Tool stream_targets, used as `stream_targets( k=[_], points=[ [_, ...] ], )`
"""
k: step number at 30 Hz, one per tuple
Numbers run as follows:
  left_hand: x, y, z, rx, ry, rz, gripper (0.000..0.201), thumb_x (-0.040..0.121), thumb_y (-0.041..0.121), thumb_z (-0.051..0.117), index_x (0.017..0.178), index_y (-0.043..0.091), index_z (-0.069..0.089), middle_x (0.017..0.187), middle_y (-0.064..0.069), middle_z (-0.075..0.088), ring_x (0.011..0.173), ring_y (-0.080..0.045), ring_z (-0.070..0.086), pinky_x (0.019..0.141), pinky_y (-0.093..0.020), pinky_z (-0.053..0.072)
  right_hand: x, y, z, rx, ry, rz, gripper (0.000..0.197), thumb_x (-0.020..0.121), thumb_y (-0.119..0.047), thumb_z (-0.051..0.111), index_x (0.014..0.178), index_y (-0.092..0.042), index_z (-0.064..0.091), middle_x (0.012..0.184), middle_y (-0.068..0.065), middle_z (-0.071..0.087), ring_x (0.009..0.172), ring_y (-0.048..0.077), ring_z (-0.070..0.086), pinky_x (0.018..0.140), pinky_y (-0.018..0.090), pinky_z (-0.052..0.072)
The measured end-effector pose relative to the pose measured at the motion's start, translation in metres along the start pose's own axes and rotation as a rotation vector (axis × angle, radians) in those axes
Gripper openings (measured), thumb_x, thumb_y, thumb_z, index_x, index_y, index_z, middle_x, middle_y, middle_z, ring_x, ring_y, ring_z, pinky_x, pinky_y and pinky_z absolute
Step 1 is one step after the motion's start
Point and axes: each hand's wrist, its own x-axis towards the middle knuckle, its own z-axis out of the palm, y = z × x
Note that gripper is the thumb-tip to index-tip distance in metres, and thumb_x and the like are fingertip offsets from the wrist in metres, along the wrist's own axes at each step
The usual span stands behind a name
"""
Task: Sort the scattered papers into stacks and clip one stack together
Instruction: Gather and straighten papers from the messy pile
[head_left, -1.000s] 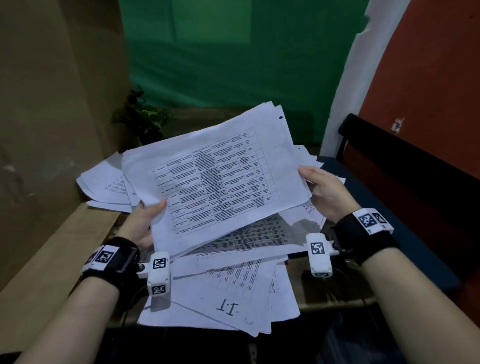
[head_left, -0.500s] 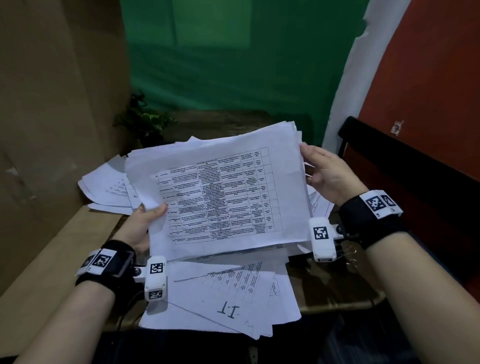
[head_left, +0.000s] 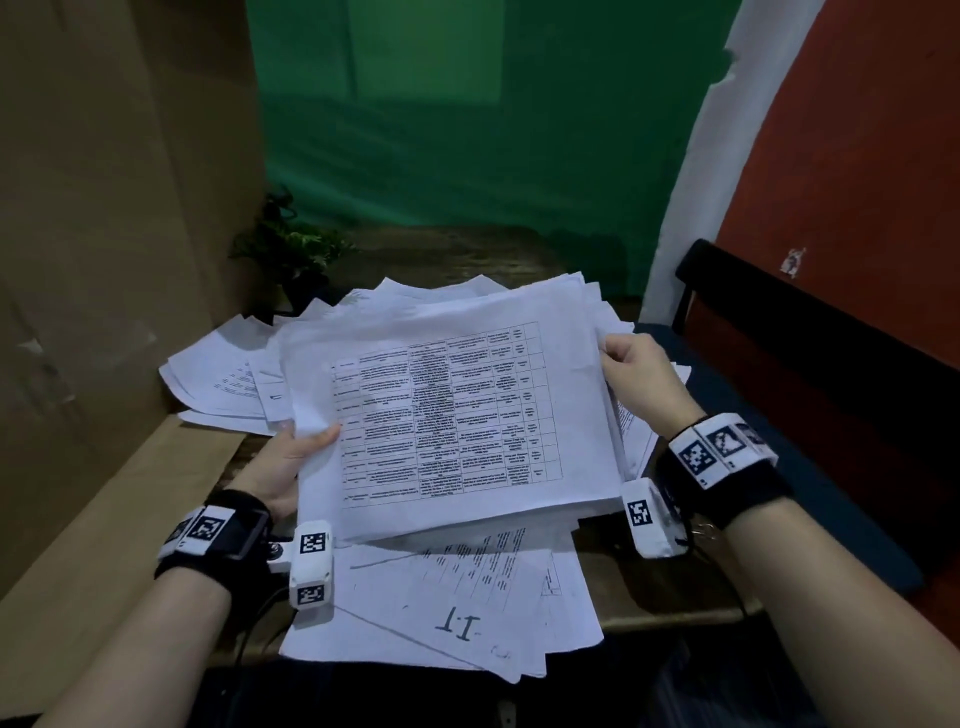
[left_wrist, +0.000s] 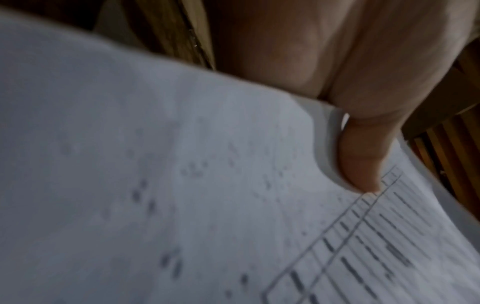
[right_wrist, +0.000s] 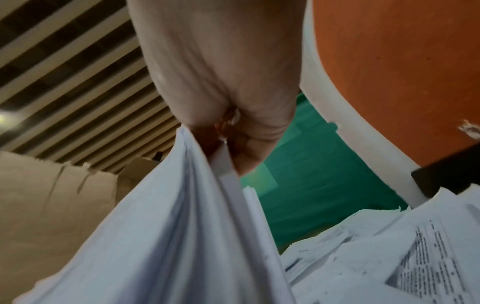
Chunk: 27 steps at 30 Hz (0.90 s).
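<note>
the left hand (head_left: 291, 462) grips the left edge of a thick stack of papers (head_left: 447, 415), its thumb (left_wrist: 363, 156) pressed flat on the top sheet beside the printed table and its fingers hidden beneath. the right hand (head_left: 641, 376) grips the stack's right edge near the far corner, fingers curled round the sheets; from the right wrist view the papers fan out loosely below that pinch (right_wrist: 182, 216). the stack is held between the two hands, lifted clear of the table (head_left: 649, 597), and its top sheet carries a grid of small text, too fine to read. its edges are uneven, with several sheets poking out along the far side.

under the stack, at the table's near edge, lie loose sheets (head_left: 467, 613), overlapping at different angles; the nearest one overhangs the edge and bears large handwritten letters that look like "i.t". toward the far left corner another spread of papers (head_left: 223, 374) rests partly on the table and partly on a tan cardboard surface (head_left: 104, 499). more loose sheets (right_wrist: 389, 246) lie along the right edge below the right hand.

each wrist wears a black band with white coded markers (head_left: 719, 447) and a small white camera block (head_left: 310, 564). a small leafy plant (head_left: 291, 244) stands at the table's far left corner. behind the table hangs a green backdrop (head_left: 467, 130), with cardboard panels on the left and an orange wall (head_left: 857, 156) on the right.
</note>
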Motion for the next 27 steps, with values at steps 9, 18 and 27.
stream_targets(
  k=[9,18,27],
  points=[
    [0.01,-0.006,-0.003,0.177,0.06,-0.146,0.038,0.093,0.001,0.048,0.131,0.003,0.052,0.121,-0.023,0.063,0.1,-0.037,0.067,0.08,-0.05,0.057,-0.001,-0.001,0.019,-0.076,0.205,-0.129,0.017,0.093,-0.023,0.063,0.079,-0.014,0.063,0.073,-0.006,0.062,0.067,0.005,0.054,0.06,0.011,0.04],
    [0.016,-0.014,-0.005,0.344,0.123,-0.166,0.033,0.097,-0.001,0.045,0.129,0.008,0.051,0.103,-0.004,0.073,0.086,-0.017,0.072,0.065,-0.029,0.058,0.01,0.069,0.043,-0.267,-0.368,0.388,0.02,0.087,-0.014,0.062,0.069,-0.003,0.063,0.073,0.008,0.065,0.069,0.02,0.057,0.059,0.03,0.046],
    [0.019,-0.014,-0.009,0.419,0.222,-0.232,0.034,0.097,0.0,0.046,0.131,-0.001,0.051,0.123,-0.022,0.062,0.107,-0.036,0.062,0.088,-0.044,0.049,0.032,0.02,-0.021,0.053,0.743,0.303,0.035,0.102,-0.018,0.043,0.123,0.006,0.057,0.126,0.027,0.06,0.115,0.038,0.058,0.09,0.034,0.04]
  ],
)
